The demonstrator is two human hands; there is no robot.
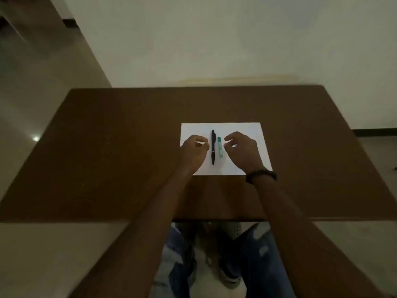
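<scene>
Black pen (213, 147), green tube (219, 147), white paper (242, 130), brown table (107, 158), dark beaded bracelet (261, 175)

A white sheet of paper (242, 130) lay on the brown table (107, 158). On the sheet were a black pen (213, 147) and, just beside it on the right, a small green tube (219, 147) — both lay lengthwise, pointing away from the person. The left hand (193, 150) was just left of the pen and the right hand (242, 150) just right of the tube, both with fingers loosely curled and holding nothing. A dark beaded bracelet (261, 176) was on the right wrist.
</scene>
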